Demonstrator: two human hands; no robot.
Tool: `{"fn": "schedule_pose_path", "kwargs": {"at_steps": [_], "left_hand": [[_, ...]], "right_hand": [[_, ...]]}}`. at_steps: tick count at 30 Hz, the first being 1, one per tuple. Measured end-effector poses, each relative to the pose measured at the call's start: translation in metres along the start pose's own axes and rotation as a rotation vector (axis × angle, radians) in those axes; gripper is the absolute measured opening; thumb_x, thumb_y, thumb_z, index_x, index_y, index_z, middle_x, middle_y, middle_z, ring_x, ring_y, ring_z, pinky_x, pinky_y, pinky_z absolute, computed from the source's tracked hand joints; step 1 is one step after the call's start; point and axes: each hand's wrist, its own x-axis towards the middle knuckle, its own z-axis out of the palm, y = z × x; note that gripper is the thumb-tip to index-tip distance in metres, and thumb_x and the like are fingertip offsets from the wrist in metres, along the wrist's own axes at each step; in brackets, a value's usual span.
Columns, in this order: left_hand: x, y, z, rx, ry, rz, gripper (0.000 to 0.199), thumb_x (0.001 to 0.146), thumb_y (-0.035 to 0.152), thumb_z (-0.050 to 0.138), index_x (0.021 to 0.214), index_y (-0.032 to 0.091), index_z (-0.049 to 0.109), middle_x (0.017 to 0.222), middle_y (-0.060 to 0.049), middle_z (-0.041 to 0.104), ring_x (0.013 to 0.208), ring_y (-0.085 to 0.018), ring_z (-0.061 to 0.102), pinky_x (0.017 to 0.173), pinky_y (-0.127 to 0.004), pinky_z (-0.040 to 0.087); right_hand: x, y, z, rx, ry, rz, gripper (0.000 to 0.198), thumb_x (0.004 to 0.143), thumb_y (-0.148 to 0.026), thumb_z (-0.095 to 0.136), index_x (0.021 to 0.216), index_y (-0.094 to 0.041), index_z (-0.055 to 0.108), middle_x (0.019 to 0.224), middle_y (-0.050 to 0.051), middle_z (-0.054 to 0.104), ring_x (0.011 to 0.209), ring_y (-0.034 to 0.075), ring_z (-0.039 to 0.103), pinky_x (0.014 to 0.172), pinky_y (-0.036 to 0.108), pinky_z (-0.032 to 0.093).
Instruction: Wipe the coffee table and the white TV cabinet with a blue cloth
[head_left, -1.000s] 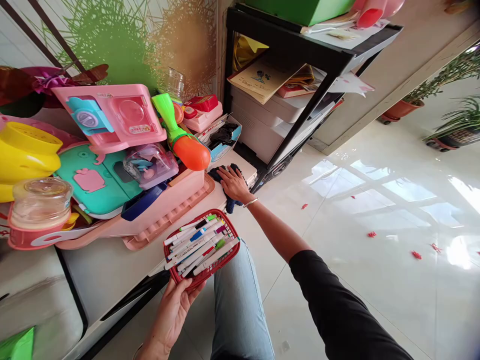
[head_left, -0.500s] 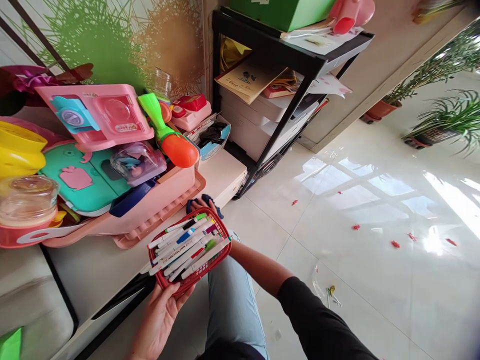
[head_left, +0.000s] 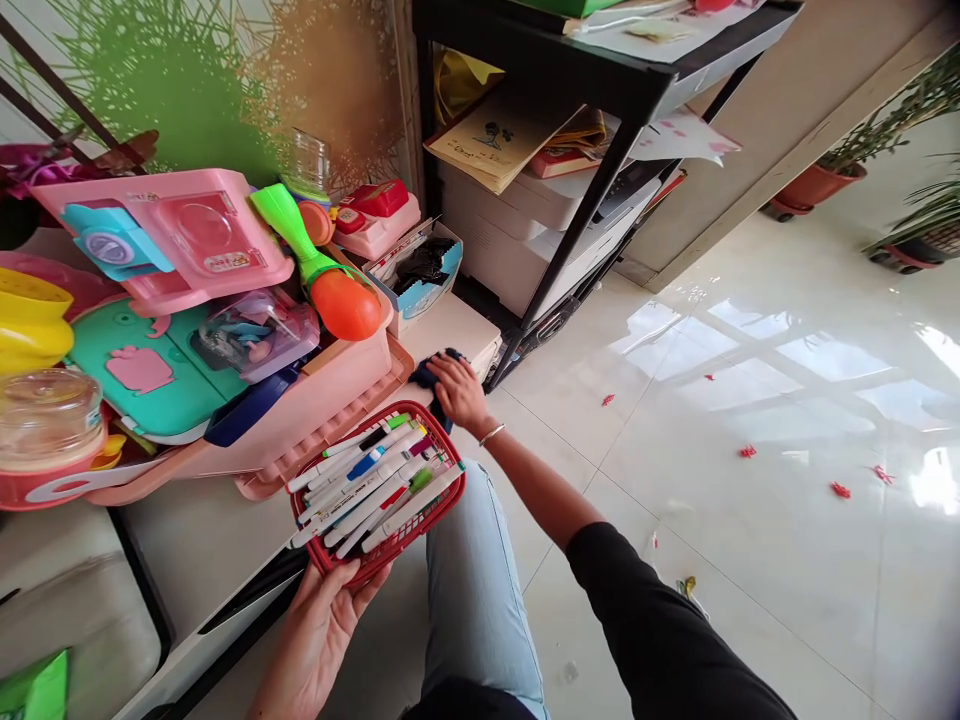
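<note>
Right arm [head_left: 544, 490] outstretched, a right grip [head_left: 460, 396] lies palm down, unclenched, over a dark cloth [head_left: 424, 374] on the counter [head_left: 466, 328]. The left grip [head_left: 328, 612], palm up, clamps one edge of a red basket [head_left: 397, 549] of white markers [head_left: 352, 500], just short of the right grip; the markers' print is too small to read.

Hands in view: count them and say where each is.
2: the left hand holds the red basket of markers at its near side; the right hand lies over the dark cloth. No other hand shows.
</note>
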Motion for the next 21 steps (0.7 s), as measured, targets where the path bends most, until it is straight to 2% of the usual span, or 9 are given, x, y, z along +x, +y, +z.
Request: {"fn": "schedule_pose_path", "kwargs": {"at_steps": [4, 8, 12, 15, 18, 21], "left_hand": [[0.007, 0.003, 0.014, 0.004, -0.041, -0.018, 0.074, 0.081, 0.009, 0.072, 0.15, 0.028, 0.053, 0.127, -0.009, 0.075, 0.115, -0.031, 0.074, 0.094, -0.038, 0.066], [0.011, 0.005, 0.023, -0.014, -0.045, -0.034, 0.073, 0.081, 0.007, 0.071, 0.149, 0.024, 0.053, 0.129, -0.012, 0.074, 0.115, -0.031, 0.073, 0.09, -0.038, 0.067], [0.013, 0.007, 0.03, -0.027, -0.074, -0.028, 0.073, 0.083, 0.005, 0.068, 0.151, 0.025, 0.051, 0.13, -0.012, 0.073, 0.115, -0.031, 0.074, 0.091, -0.039, 0.067], [0.016, 0.01, 0.039, -0.029, -0.13, -0.011, 0.073, 0.084, 0.005, 0.066, 0.152, 0.026, 0.049, 0.131, -0.01, 0.073, 0.115, -0.029, 0.074, 0.096, -0.04, 0.066], [0.022, 0.016, 0.054, -0.037, -0.201, 0.025, 0.074, 0.085, 0.005, 0.065, 0.153, 0.026, 0.047, 0.132, -0.009, 0.073, 0.117, -0.028, 0.073, 0.101, -0.043, 0.063], [0.031, 0.024, 0.076, -0.051, -0.261, 0.054, 0.071, 0.084, 0.003, 0.064, 0.151, 0.023, 0.049, 0.129, -0.011, 0.074, 0.116, -0.028, 0.073, 0.103, -0.044, 0.061]], "right_hand": [[0.029, 0.044, -0.021, -0.054, 0.043, 0.1, 0.055, 0.106, -0.034, 0.028, 0.155, -0.022, 0.05, 0.161, 0.003, 0.05, 0.155, 0.02, 0.037, 0.132, 0.044, 0.021], [0.065, 0.067, -0.03, -0.131, 0.04, 0.179, 0.057, 0.104, -0.032, 0.027, 0.155, -0.018, 0.049, 0.163, 0.003, 0.048, 0.156, 0.021, 0.035, 0.132, 0.044, 0.021], [0.102, 0.073, -0.029, -0.181, -0.035, 0.281, 0.061, 0.102, -0.03, 0.028, 0.16, -0.016, 0.04, 0.169, 0.003, 0.038, 0.158, 0.029, 0.03, 0.129, 0.051, 0.028], [0.123, 0.072, -0.028, -0.199, -0.062, 0.341, 0.062, 0.102, -0.031, 0.028, 0.161, -0.017, 0.038, 0.17, 0.005, 0.036, 0.152, 0.034, 0.039, 0.121, 0.054, 0.039], [0.128, 0.07, -0.03, -0.195, -0.08, 0.348, 0.061, 0.102, -0.034, 0.029, 0.161, -0.021, 0.038, 0.169, 0.006, 0.038, 0.138, 0.037, 0.052, 0.111, 0.057, 0.049], [0.116, 0.07, -0.033, -0.195, -0.052, 0.363, 0.059, 0.103, -0.038, 0.03, 0.16, -0.027, 0.041, 0.167, 0.006, 0.041, 0.133, 0.039, 0.055, 0.107, 0.06, 0.051]]}}
